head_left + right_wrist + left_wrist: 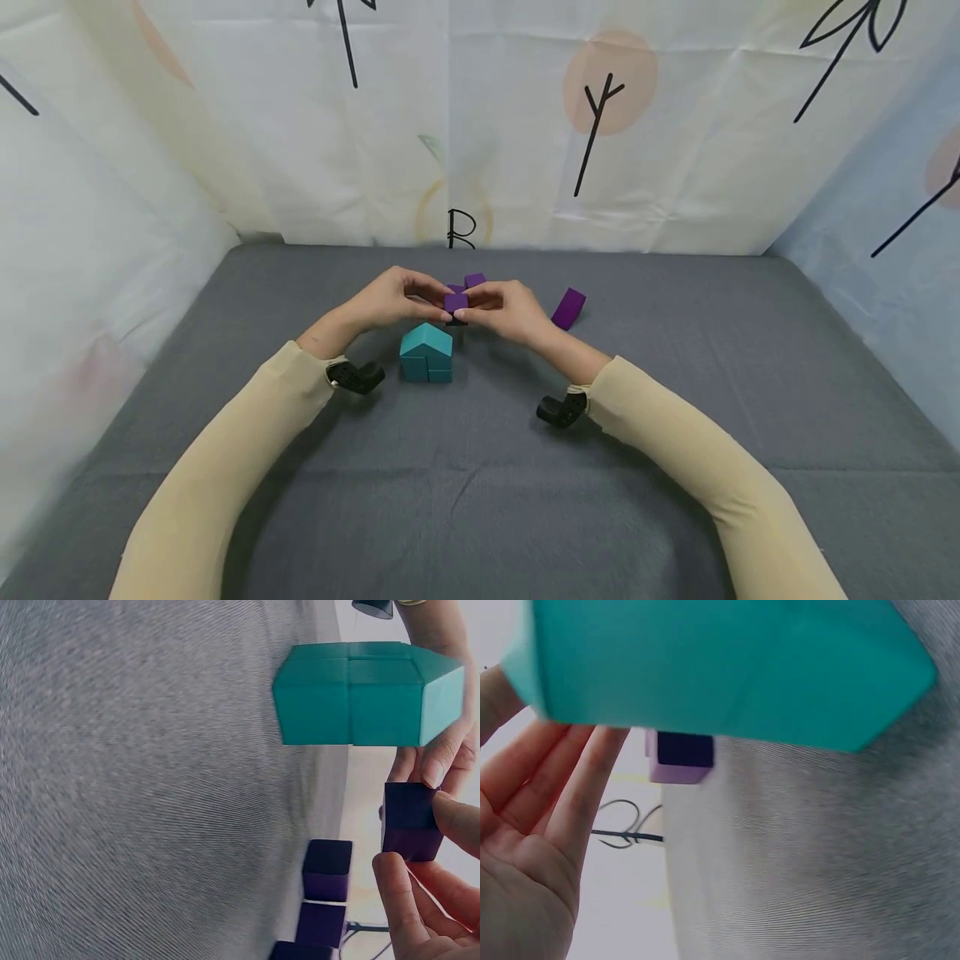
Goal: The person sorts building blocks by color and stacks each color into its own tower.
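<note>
Both hands meet at a small purple cube (456, 302), held above the table beyond the teal block house. My left hand (397, 297) pinches it from the left side, the thumb lying against the cube in the right wrist view. On the opposite side my right hand (513, 310) grips the same cube (410, 819) between thumb and fingers. The teal house (426, 354), made of several blocks with a peaked top, stands just nearer to me. In the left wrist view it covers the fingertips of the left hand (540, 802).
Behind the hands sit more purple blocks (475, 280), partly hidden; the right wrist view shows several of these blocks (327, 870) in a row. A longer purple block (569, 308) lies to the right. Printed cloth walls (510, 167) enclose the grey table (465, 517).
</note>
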Demonstrator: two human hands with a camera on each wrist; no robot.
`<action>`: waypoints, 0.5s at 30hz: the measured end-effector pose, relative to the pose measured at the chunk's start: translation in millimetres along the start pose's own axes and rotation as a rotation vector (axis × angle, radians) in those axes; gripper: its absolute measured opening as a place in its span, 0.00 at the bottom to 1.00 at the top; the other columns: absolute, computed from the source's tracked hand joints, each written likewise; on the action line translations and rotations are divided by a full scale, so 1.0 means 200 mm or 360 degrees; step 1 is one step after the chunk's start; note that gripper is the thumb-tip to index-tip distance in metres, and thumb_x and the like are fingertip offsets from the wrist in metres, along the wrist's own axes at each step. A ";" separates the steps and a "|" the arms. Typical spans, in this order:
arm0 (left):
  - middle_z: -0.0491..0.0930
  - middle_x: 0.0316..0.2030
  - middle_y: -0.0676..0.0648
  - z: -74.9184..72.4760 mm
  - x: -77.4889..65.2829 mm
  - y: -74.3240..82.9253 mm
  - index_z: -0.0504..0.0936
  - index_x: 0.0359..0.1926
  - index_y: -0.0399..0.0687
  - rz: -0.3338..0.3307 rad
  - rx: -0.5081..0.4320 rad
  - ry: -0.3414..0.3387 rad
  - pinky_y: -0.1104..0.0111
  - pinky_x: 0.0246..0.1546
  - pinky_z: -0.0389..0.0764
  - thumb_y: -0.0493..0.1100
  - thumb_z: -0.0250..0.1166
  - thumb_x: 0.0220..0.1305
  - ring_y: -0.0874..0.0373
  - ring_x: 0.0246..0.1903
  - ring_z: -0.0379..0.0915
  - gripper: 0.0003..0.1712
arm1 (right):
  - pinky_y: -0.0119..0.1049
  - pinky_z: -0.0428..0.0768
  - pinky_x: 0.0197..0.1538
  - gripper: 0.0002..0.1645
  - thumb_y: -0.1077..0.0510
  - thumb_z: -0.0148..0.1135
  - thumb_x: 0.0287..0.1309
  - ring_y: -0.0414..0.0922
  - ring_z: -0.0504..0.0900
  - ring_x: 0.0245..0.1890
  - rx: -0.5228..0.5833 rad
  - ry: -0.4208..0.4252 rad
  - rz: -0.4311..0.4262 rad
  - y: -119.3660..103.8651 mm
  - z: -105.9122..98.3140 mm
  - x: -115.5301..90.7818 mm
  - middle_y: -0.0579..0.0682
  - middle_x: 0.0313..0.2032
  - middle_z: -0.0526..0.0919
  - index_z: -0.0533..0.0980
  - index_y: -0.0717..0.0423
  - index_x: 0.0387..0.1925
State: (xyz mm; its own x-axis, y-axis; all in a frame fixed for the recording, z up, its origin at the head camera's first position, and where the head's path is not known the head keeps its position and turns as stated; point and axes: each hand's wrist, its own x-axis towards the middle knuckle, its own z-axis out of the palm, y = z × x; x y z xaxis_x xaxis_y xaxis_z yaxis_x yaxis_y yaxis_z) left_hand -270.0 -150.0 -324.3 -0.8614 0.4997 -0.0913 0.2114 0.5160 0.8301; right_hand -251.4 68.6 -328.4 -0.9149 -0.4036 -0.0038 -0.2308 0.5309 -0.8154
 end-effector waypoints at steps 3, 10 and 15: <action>0.84 0.47 0.42 -0.02 0.00 0.03 0.81 0.54 0.43 0.0030 0.0036 -0.0007 0.58 0.51 0.80 0.42 0.69 0.59 0.52 0.47 0.80 0.22 | 0.42 0.81 0.52 0.25 0.52 0.65 0.60 0.48 0.83 0.48 -0.0002 0.0018 -0.0009 -0.01 -0.02 0.00 0.55 0.49 0.84 0.77 0.59 0.55; 0.84 0.47 0.43 -0.05 0.00 0.10 0.81 0.54 0.43 0.0072 0.0134 -0.0014 0.59 0.51 0.79 0.44 0.70 0.59 0.53 0.48 0.79 0.22 | 0.42 0.81 0.51 0.25 0.50 0.65 0.60 0.47 0.83 0.47 -0.0025 0.0039 -0.0037 -0.04 -0.06 0.01 0.53 0.49 0.84 0.77 0.57 0.56; 0.84 0.47 0.43 -0.04 0.00 0.18 0.81 0.54 0.42 0.0017 0.0133 0.0007 0.58 0.51 0.79 0.43 0.69 0.59 0.52 0.48 0.80 0.22 | 0.42 0.81 0.49 0.23 0.49 0.65 0.60 0.47 0.83 0.47 -0.0046 0.0051 -0.0057 -0.05 -0.09 -0.01 0.52 0.48 0.84 0.78 0.56 0.54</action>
State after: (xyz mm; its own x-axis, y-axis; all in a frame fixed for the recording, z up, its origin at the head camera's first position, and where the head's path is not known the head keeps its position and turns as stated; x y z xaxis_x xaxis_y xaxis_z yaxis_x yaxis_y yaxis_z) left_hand -265.7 -137.2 -290.3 -0.8609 0.5025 -0.0802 0.2581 0.5670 0.7823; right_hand -253.6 77.3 -309.2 -0.9159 -0.3989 0.0442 -0.2729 0.5381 -0.7975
